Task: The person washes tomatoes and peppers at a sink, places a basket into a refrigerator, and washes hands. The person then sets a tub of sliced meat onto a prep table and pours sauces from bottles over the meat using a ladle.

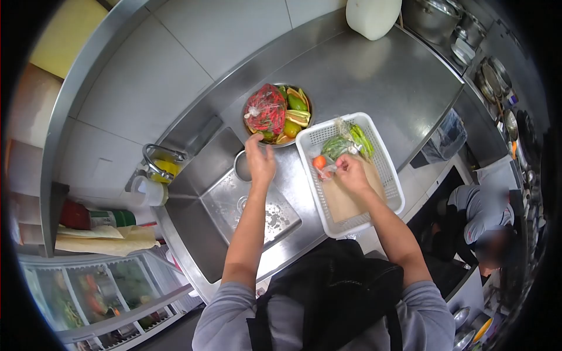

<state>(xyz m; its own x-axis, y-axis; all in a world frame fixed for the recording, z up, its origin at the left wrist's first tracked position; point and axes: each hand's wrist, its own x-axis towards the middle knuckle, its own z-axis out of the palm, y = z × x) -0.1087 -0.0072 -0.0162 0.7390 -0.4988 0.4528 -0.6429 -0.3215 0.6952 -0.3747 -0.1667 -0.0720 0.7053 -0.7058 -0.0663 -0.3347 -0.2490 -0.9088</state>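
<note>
Pinching a clear bag [329,170] between its fingertips, the right hand [346,169] is closed on the plastic over the white basket [399,196]. An orange-red tomato [319,162] lies just beside those fingers, inside the basket; whether the plastic wraps it, I can't tell. Behind the hand sit bagged greens [335,146] and long green pods [363,140], and a flat brown sheet [348,199] covers much of the basket's near end, partly under the right wrist.

The left hand [259,162] is loosely open, fingers spread and curved, with nothing visible in its grip. It hovers by the near edge of the steel bowl [311,119]; from here I can't say whether it touches. The bowl holds a knotted bag of red chillies [267,111] and green and yellow produce [297,103]. Below the hand, a round pot [240,168] is partly hidden at the corner of the sink [216,181].

Pale marks on the black apron [345,283] are too small to read, and so is whatever is printed on the green pack [111,219] by the wall. The white tub [372,16] is cut off at the top. Off to the right, a co-worker [480,213] is blurred and partly out of clear sight.
</note>
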